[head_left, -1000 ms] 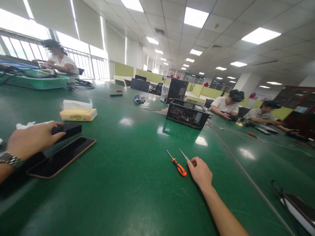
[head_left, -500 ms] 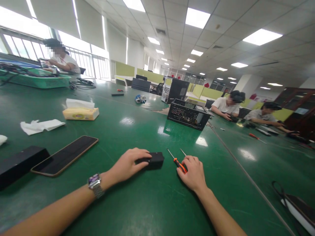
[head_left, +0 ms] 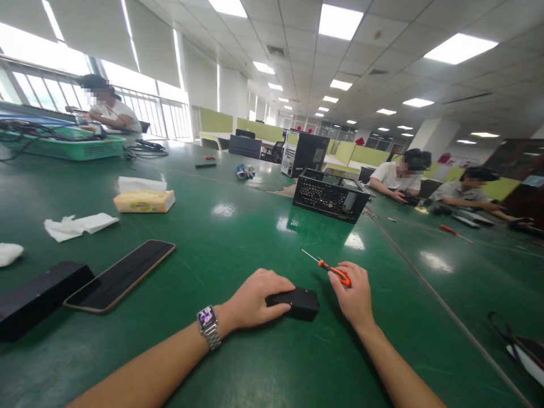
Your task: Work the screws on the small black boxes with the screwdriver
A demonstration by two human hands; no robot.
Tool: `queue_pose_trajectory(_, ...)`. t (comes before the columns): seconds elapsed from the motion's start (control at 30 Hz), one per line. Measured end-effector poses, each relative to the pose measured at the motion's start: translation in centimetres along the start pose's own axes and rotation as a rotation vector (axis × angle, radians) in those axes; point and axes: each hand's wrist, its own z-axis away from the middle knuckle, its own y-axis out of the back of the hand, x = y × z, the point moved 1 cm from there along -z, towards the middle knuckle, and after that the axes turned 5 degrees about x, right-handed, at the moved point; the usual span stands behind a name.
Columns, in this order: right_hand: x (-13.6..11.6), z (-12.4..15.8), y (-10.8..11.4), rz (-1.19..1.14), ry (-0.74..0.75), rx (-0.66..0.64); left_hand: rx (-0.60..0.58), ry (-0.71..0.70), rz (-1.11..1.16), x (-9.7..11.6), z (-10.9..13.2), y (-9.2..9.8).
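A small black box (head_left: 304,304) lies on the green table (head_left: 255,362) near the centre, and my left hand (head_left: 261,297) grips its left end between thumb and fingers. To the right of the box, my right hand (head_left: 355,289) is closed on an orange and black screwdriver (head_left: 340,276). Its thin metal shaft points to the upper left, above the table. Part of a second shaft shows behind the handle; what it belongs to is hidden.
A phone (head_left: 123,276) and a larger black box (head_left: 42,292) lie at the left, with tissues (head_left: 80,225) and a tissue pack (head_left: 144,200) behind. An open black computer case (head_left: 331,195) stands beyond my hands. Several people sit around; another screwdriver (head_left: 449,229) lies right.
My left hand and the small box have moved right and nearer to me. My right hand has moved right, with the orange screwdriver now raised and turned more to the left.
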Motion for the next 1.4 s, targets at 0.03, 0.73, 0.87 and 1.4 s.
queue_pose_trajectory(0.03, 0.0, 0.0, 0.0, -0.047, -0.025, 0.015, 0.004, 0.012, 0.003, -0.1, 0.0, 0.0)
queue_pose_trajectory(0.73, -2.2, 1.0, -0.7, -0.430, -0.426, 0.037, 0.016, 0.261, 0.132, -0.1, -0.1, -0.6)
queue_pose_trajectory(0.87, -2.4, 1.2, -0.8, -0.467, -0.443, 0.033, 0.025, 0.250, 0.138, -0.1, 0.0, -0.6)
queue_pose_trajectory(1.4, -2.4, 1.4, -2.0, -0.539, -0.521, 0.034, 0.000, 0.188, 0.128, -0.3, 0.2, -0.2)
